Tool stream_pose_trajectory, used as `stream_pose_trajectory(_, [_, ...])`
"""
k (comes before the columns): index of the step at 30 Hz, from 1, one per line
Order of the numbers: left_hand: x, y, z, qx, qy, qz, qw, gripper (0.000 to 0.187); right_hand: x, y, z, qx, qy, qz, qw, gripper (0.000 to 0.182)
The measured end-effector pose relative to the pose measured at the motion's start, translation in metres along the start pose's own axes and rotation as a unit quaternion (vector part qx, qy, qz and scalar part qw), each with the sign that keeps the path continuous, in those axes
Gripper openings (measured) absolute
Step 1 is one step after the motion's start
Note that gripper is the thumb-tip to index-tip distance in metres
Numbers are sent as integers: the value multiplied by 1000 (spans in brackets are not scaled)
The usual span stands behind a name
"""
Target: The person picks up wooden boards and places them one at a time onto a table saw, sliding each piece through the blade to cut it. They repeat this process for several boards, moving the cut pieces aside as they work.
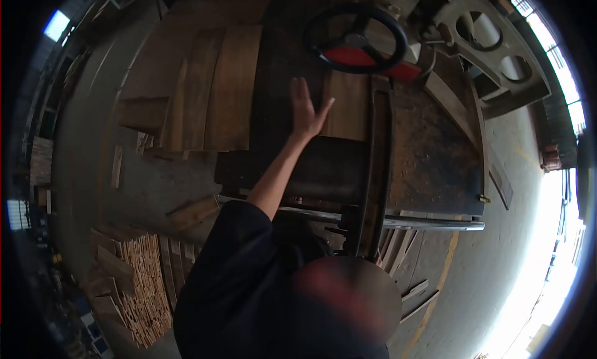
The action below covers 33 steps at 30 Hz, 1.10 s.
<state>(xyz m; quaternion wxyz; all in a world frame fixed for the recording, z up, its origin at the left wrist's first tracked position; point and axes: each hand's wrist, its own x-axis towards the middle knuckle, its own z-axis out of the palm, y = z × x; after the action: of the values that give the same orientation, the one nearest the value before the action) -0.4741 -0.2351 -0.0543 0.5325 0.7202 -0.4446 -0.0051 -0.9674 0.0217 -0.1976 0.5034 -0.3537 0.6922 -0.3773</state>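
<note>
My left hand [306, 115] is stretched out over the dark machine table, fingers spread and holding nothing. Its thumb reaches the left edge of a wooden board [348, 107]; whether it touches the board cannot be made out. This board lies against a dark metal rail [378, 147], below a black handwheel [356, 38] with a red part beneath it. Left of the hand, wide wooden boards [233, 88] lie side by side. My right hand is not visible.
A sawdust-covered metal table [429, 153] extends right of the rail. A metal bar [429, 223] runs along the near edge. Stacked wood strips [146, 284] stand at lower left, and loose strips [420, 303] lie on the floor. A blurred rounded shape covers the bottom centre.
</note>
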Motion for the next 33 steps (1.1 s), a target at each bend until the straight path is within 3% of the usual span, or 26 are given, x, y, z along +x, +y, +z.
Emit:
stream_pose_trajectory(2, [28,-35,-64,169,5,46,985,104,1,34,-13,-55,4,-63,996,41])
stream_pose_trajectory(4, [47,-78,-125,320,4,12,947,109,-3,45,-13,-80,28,-101,991,41])
stream_pose_trajectory(6, [58,-103,-194,379,12,-65,923,122,-1,47,-6,-78,33,-102,991,41])
stream_pose_trajectory(8, [48,-107,-230,470,24,-144,871,136,-4,48,-6,-80,37,-101,991,41])
stream_pose_trajectory(11, [28,-104,-220,515,-65,-103,848,147,-2,51,-16,-83,37,-103,991,42])
stream_pose_trajectory(14, [6,-81,-183,479,-93,-94,868,148,0,57,-24,-105,32,-128,986,43])
stream_pose_trajectory(20, [-40,-58,-139,414,-19,-133,901,147,16,84,-23,-166,21,-231,959,45])
stream_pose_trajectory(22, [-43,-44,-134,411,-13,-158,898,143,9,50,-6,75,28,-54,995,40])
stream_pose_trajectory(24, [-33,-9,-137,427,-10,-207,880,139,1,42,2,-202,95,-242,944,35])
stream_pose_trajectory(27, [-26,4,-139,435,-45,-260,861,137,4,11,3,68,-9,-40,997,36])
stream_pose_trajectory(28, [-30,10,-141,428,-31,-261,864,124,2,3,5,68,-26,-43,996,37])
stream_pose_trajectory(31, [-67,26,-153,316,-8,-235,919,115,-2,-20,13,73,-67,-46,994,38])
stream_pose_trajectory(32, [-78,36,-159,239,-24,-252,937,89,-2,-23,13,74,-74,-41,994,38])
stream_pose_trajectory(33, [-97,43,-165,51,-29,-250,966,78,-4,-22,13,73,-82,-34,993,39])
